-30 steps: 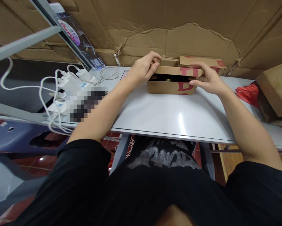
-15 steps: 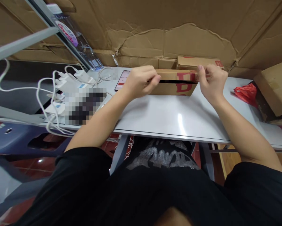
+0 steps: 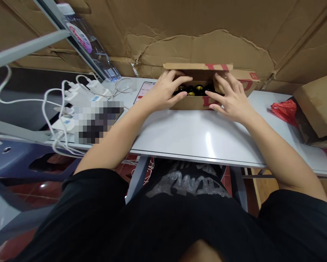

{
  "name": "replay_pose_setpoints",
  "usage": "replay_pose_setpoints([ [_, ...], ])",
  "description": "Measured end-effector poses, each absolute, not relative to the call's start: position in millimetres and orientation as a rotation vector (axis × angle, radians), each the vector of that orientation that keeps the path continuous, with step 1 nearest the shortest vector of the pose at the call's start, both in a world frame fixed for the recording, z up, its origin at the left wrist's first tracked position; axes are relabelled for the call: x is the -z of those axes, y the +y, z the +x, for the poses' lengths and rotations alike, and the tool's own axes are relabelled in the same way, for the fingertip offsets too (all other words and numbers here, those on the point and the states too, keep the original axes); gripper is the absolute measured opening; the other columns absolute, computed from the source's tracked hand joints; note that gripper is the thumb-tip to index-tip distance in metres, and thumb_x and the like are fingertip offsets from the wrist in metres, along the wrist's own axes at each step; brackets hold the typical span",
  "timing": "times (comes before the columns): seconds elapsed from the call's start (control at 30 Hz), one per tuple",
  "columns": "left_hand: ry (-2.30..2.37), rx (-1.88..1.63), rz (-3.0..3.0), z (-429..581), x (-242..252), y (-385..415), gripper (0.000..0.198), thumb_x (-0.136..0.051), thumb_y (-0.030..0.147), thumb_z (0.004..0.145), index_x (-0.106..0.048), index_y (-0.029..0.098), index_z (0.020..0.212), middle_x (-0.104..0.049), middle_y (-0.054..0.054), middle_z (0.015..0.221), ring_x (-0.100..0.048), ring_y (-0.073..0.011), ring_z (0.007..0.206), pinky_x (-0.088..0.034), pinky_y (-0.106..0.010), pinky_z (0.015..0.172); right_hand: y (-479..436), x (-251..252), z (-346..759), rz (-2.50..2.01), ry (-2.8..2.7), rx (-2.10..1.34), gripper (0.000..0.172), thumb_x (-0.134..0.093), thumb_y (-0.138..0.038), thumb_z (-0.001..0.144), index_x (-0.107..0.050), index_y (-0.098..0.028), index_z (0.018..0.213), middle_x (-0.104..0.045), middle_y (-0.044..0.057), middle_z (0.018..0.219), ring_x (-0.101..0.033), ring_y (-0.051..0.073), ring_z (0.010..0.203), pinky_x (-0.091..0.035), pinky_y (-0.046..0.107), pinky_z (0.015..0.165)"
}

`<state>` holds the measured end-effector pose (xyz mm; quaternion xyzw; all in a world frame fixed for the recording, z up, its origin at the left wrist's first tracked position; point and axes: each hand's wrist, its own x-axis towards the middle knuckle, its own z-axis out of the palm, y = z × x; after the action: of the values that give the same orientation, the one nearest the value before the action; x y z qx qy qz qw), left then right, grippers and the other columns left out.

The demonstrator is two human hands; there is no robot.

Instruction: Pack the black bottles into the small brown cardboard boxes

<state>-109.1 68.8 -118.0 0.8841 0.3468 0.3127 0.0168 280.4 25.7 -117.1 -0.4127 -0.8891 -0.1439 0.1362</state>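
A brown cardboard box (image 3: pixel 189 103) with red print stands on the white table, its lid (image 3: pixel 196 67) raised at the back. Inside it several dark round things with gold-coloured rims (image 3: pixel 199 88) show between my hands; their kind is hard to make out. At the box's left end is my left hand (image 3: pixel 170 89), fingers apart and reaching up toward the lid. My right hand (image 3: pixel 230 95) is at the right end, its fingers spread over the side and front edge. Neither hand is closed around anything.
A phone (image 3: pixel 143 91) lies left of the box, near white chargers and cables (image 3: pixel 78 94). A clear water bottle (image 3: pixel 91 45) leans by the grey frame. Behind the box is another carton (image 3: pixel 252 80). To the right are a red plastic bag (image 3: pixel 284 109) and a larger carton (image 3: pixel 320 102).
The box lid has gone from nearly closed to raised, so the dark things inside now show. Both hands have uncurled, and my right hand has moved left and lower along the box.
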Motion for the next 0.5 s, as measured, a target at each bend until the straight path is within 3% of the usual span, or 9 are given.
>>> replay_pose_setpoints([
  [0.1, 1.093, -0.984, 2.718, -116, 119, 79, 0.080, -0.071, 0.070, 0.116, -0.068, 0.036, 0.188, -0.062, -0.022, 0.195, -0.053, -0.0536, 0.185, -0.039, -0.081, 0.159, 22, 110, 286, -1.259, -2.495, 0.454, 0.085, -0.059, -0.078, 0.129, -0.055, -0.041, 0.206, -0.035, 0.008, 0.217, -0.028, 0.065, 0.198, -0.038, 0.093, 0.146],
  [0.23, 1.115, -0.865, 2.698, -126, 121, 87, 0.072, -0.071, 0.080, 0.115, -0.080, 0.039, 0.173, -0.072, -0.020, 0.183, -0.062, -0.0518, 0.176, -0.045, -0.080, 0.155, 23, 102, 304, -1.341, -2.380, 0.431, 0.091, -0.046, -0.085, 0.127, -0.043, -0.047, 0.210, -0.045, 0.002, 0.213, -0.026, 0.062, 0.199, -0.028, 0.095, 0.150],
  [0.3, 1.150, -0.870, 2.684, -128, 124, 91, 0.064, -0.075, 0.079, 0.113, -0.086, 0.037, 0.159, -0.074, -0.021, 0.177, -0.064, -0.0524, 0.172, -0.048, -0.081, 0.152, 25, 100, 311, -1.356, -2.352, 0.414, 0.087, -0.046, -0.090, 0.125, -0.048, -0.057, 0.204, -0.052, -0.005, 0.208, -0.024, 0.063, 0.199, -0.023, 0.098, 0.149],
  [0.37, 1.164, -0.951, 2.663, -129, 127, 94, 0.056, -0.081, 0.074, 0.110, -0.088, 0.035, 0.149, -0.076, -0.022, 0.171, -0.066, -0.0522, 0.169, -0.052, -0.079, 0.149, 26, 100, 313, -1.336, -2.344, 0.383, 0.076, -0.047, -0.090, 0.125, -0.060, -0.062, 0.195, -0.062, -0.007, 0.201, -0.031, 0.063, 0.195, -0.026, 0.101, 0.146],
  [0.5, 1.141, -1.118, 2.631, -134, 128, 100, 0.048, -0.088, 0.064, 0.105, -0.085, 0.031, 0.140, -0.082, -0.021, 0.151, -0.076, -0.0468, 0.148, -0.064, -0.069, 0.137, 24, 99, 306, -1.254, -2.356, 0.324, 0.066, -0.052, -0.071, 0.132, -0.070, -0.047, 0.191, -0.067, 0.007, 0.197, -0.051, 0.063, 0.186, -0.038, 0.102, 0.142],
])
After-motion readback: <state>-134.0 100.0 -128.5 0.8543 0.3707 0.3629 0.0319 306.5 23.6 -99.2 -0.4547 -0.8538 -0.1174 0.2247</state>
